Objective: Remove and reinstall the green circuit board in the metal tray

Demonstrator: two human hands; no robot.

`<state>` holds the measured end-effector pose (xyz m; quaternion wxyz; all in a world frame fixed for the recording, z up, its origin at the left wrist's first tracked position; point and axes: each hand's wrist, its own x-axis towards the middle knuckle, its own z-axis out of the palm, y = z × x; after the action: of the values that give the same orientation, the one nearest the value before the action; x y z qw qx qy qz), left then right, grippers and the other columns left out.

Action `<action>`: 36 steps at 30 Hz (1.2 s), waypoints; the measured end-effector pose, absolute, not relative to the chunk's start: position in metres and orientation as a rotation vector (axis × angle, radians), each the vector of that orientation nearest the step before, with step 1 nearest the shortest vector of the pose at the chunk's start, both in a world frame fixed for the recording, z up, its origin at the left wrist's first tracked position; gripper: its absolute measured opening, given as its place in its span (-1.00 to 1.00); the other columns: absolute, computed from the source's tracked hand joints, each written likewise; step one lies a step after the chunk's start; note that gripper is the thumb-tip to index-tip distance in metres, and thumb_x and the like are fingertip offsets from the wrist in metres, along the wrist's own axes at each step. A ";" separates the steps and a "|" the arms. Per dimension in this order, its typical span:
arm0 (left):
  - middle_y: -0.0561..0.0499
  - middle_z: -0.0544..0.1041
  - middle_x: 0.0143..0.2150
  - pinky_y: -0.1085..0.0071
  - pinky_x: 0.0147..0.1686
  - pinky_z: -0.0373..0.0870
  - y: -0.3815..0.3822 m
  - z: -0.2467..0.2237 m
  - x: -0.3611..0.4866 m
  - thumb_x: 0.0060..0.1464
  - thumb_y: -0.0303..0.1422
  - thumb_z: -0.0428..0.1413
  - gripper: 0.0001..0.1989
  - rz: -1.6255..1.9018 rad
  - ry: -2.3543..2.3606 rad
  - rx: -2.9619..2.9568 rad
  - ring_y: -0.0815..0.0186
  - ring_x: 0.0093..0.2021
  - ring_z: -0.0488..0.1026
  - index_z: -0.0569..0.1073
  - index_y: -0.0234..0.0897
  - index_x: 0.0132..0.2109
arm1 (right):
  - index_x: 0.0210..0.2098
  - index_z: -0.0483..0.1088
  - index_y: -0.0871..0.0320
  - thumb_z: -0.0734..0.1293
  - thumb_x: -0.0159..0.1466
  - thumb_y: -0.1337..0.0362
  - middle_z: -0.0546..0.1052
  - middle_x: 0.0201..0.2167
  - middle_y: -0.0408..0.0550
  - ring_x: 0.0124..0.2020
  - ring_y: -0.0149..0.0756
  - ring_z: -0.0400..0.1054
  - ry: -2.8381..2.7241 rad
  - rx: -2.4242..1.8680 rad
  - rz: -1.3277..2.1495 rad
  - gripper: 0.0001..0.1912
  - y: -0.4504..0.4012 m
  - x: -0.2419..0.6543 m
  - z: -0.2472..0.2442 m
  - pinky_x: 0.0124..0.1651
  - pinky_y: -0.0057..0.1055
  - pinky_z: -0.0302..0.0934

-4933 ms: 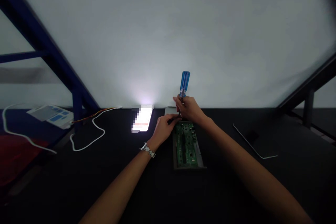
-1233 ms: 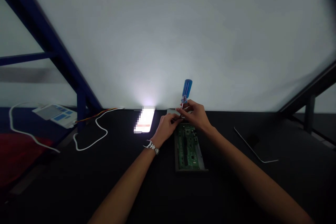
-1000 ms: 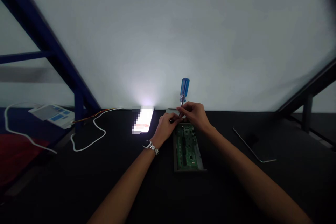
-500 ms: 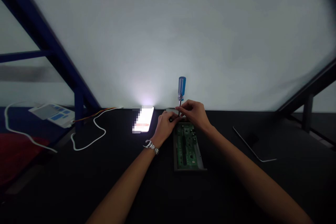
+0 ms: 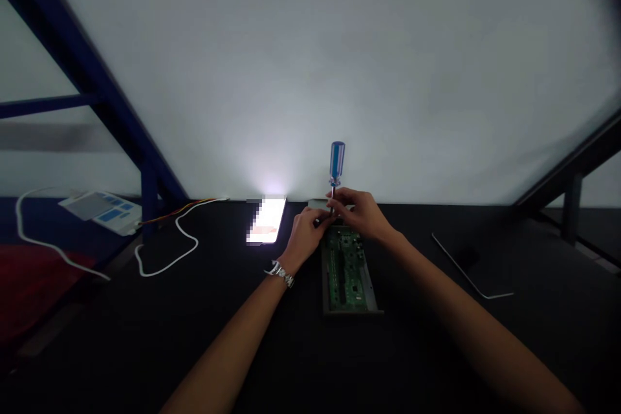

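A screwdriver [image 5: 337, 159] with a blue and clear handle stands nearly upright at the far end of a green circuit board [image 5: 353, 299]. My right hand [image 5: 361, 212] is closed, its thumb and fingertips pinching the metal shaft below the handle. Low by the screwdriver's tip, my left hand [image 5: 305, 231] is closed too, with thumb and index finger pressed in close. What those left fingers grip is hidden. The board lies in a shallow metal tray [image 5: 372, 301], its far end covered by both hands. A silver watch circles my left wrist.
Left of the board lies a phone [image 5: 269, 223] with a bright screen. A white cable [image 5: 167, 270] and a white-and-blue panel [image 5: 109, 210] are further left. On the right rests a bent metal rod [image 5: 458, 270]. A pale wall [image 5: 310, 77] rises behind the black tabletop [image 5: 291, 356].
The screwdriver's handle has turned about its axis, showing different stripes. My right fingers have shifted slightly on the shaft. My left hand stays in place.
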<state>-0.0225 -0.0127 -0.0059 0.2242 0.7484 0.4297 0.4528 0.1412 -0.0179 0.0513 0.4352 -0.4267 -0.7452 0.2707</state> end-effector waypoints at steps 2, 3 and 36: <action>0.01 0.50 -0.36 0.35 -0.27 0.38 -0.013 -0.006 -0.021 0.13 -0.27 0.19 -0.86 1.279 1.236 2.036 0.28 -0.34 0.43 0.59 -0.23 -0.28 | -0.15 0.47 0.10 0.39 0.20 0.12 0.59 -0.30 -0.04 -0.36 -0.26 0.48 -1.776 -1.078 0.656 -0.73 -0.016 0.140 0.048 -0.34 -0.33 0.37; 0.01 0.49 -0.38 0.35 -0.28 0.37 -0.013 -0.006 -0.020 0.11 -0.26 0.20 -0.85 1.292 1.254 2.026 0.29 -0.35 0.42 0.59 -0.23 -0.30 | -0.20 0.47 0.11 0.40 0.19 0.10 0.59 -0.33 -0.04 -0.37 -0.26 0.47 -1.748 -1.095 0.646 -0.74 -0.015 0.139 0.047 -0.36 -0.34 0.36; -0.07 0.56 -0.09 0.27 -0.07 0.39 -0.009 -0.005 -0.028 0.25 -0.34 0.06 -0.74 1.167 1.042 2.134 0.20 -0.06 0.45 0.50 -0.21 0.04 | -0.30 0.45 0.17 0.24 0.30 0.29 0.58 -0.41 -0.05 -0.42 -0.32 0.45 -1.920 -1.114 0.638 -0.85 -0.017 0.141 0.059 -0.37 -0.39 0.32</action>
<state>-0.0277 -0.0091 -0.0054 0.2452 0.7819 0.3819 0.4274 0.1414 -0.0170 0.0593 0.4041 -0.4412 -0.7604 0.2529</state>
